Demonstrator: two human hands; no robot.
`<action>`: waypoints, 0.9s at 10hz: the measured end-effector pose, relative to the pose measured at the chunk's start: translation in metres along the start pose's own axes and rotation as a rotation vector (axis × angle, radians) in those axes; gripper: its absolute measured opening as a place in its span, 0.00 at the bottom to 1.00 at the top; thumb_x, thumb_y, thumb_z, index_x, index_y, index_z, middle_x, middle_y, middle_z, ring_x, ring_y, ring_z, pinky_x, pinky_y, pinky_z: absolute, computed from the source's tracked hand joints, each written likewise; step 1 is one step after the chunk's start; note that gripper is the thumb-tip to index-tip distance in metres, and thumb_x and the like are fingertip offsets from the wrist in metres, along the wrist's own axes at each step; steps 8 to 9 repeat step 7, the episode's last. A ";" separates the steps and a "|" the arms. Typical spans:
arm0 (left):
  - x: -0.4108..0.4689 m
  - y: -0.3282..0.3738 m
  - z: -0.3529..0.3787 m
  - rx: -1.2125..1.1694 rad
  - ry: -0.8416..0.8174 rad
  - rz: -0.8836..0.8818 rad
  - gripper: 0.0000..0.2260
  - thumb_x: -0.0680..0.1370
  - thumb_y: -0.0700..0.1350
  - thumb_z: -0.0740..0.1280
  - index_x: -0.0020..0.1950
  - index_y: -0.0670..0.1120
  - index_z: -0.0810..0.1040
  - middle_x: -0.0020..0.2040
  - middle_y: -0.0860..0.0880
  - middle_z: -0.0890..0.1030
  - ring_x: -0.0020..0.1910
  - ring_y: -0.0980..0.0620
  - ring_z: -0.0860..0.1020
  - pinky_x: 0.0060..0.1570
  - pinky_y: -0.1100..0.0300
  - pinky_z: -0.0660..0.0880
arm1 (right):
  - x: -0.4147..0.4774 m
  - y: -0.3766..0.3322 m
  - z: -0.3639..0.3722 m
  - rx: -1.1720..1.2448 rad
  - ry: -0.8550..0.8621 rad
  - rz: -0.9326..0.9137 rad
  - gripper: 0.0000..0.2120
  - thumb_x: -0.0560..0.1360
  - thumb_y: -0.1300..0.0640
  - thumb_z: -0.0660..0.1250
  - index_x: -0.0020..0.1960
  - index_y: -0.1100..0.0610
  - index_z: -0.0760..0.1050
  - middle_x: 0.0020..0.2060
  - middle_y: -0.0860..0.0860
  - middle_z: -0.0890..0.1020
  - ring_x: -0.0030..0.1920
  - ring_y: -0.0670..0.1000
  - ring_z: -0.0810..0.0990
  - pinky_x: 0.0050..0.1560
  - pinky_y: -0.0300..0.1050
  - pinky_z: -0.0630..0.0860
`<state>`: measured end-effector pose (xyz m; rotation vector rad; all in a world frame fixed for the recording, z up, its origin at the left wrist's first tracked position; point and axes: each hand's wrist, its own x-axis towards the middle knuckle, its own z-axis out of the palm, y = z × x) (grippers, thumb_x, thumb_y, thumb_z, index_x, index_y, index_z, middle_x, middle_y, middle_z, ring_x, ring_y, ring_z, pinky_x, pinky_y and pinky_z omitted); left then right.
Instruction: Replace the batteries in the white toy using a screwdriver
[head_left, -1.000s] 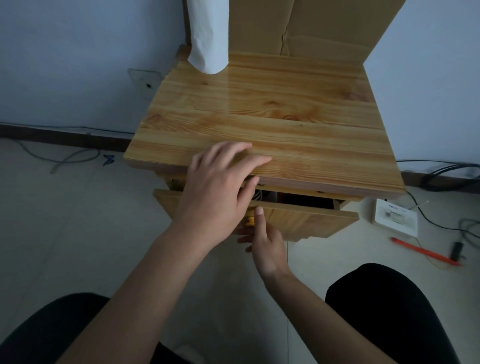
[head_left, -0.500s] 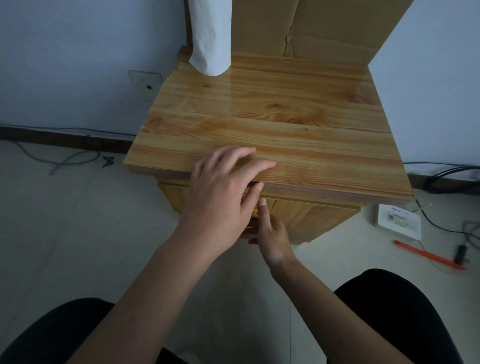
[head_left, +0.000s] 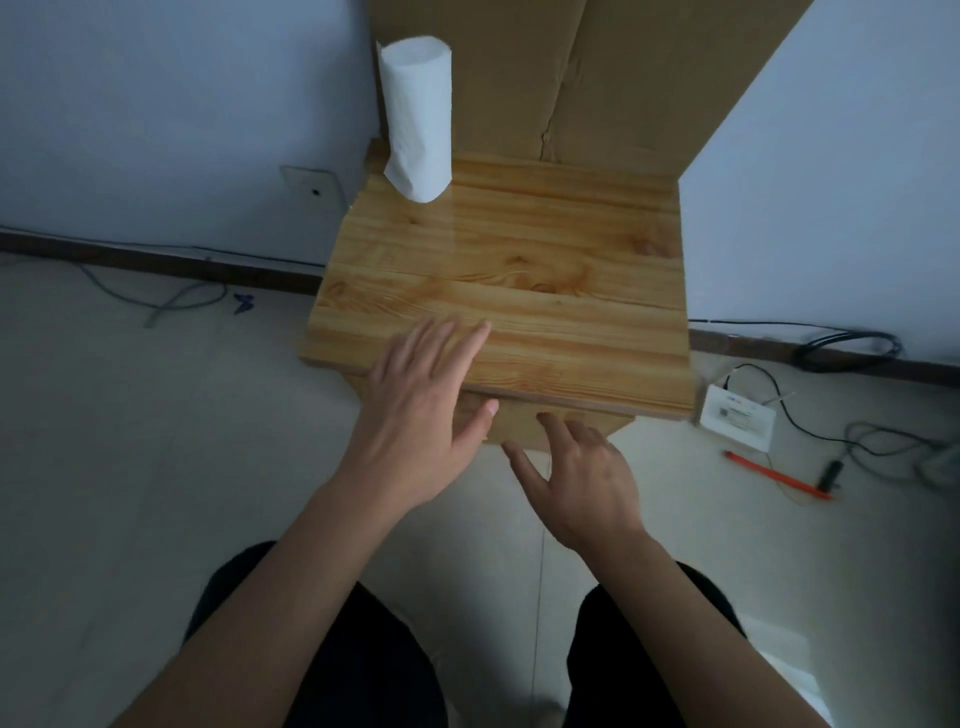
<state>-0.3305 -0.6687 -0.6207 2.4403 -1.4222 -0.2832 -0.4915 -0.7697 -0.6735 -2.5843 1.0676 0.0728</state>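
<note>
A small pine cabinet (head_left: 545, 291) stands against the wall with its front drawer (head_left: 524, 423) pushed in flush. My left hand (head_left: 421, 415) hovers flat over the front edge of the top, fingers spread and blurred, holding nothing. My right hand (head_left: 576, 478) is just below the drawer front, fingers spread and empty. No white toy, screwdriver or batteries show anywhere in view.
A white paper roll (head_left: 415, 117) stands at the back left of the top, before a cardboard sheet (head_left: 597, 78). On the floor to the right lie a white box (head_left: 737, 418), a red pen (head_left: 774, 474) and black cables (head_left: 852, 348). My dark-trousered knees fill the bottom.
The drawer, open a second ago, has been pushed in. My right hand has let go of its front and opened. My head has pulled back, so the cabinet looks smaller.
</note>
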 end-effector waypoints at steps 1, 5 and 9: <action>-0.009 0.022 -0.058 0.028 -0.023 -0.036 0.33 0.79 0.64 0.57 0.80 0.53 0.54 0.79 0.48 0.60 0.78 0.46 0.56 0.76 0.42 0.56 | -0.023 -0.009 -0.066 -0.063 0.030 -0.047 0.25 0.78 0.35 0.57 0.58 0.55 0.77 0.46 0.53 0.84 0.48 0.57 0.82 0.46 0.51 0.78; -0.052 0.174 -0.339 0.092 -0.078 -0.005 0.34 0.75 0.69 0.57 0.76 0.52 0.63 0.74 0.50 0.67 0.75 0.47 0.61 0.75 0.48 0.58 | -0.103 -0.059 -0.412 -0.073 0.157 -0.041 0.32 0.77 0.32 0.51 0.71 0.51 0.67 0.64 0.52 0.77 0.66 0.55 0.73 0.64 0.55 0.72; -0.065 0.231 -0.425 0.093 -0.089 0.046 0.38 0.73 0.72 0.51 0.78 0.53 0.59 0.78 0.48 0.63 0.77 0.47 0.58 0.75 0.45 0.59 | -0.141 -0.073 -0.521 -0.102 0.147 0.012 0.37 0.76 0.28 0.48 0.79 0.47 0.53 0.77 0.55 0.62 0.77 0.57 0.58 0.74 0.58 0.59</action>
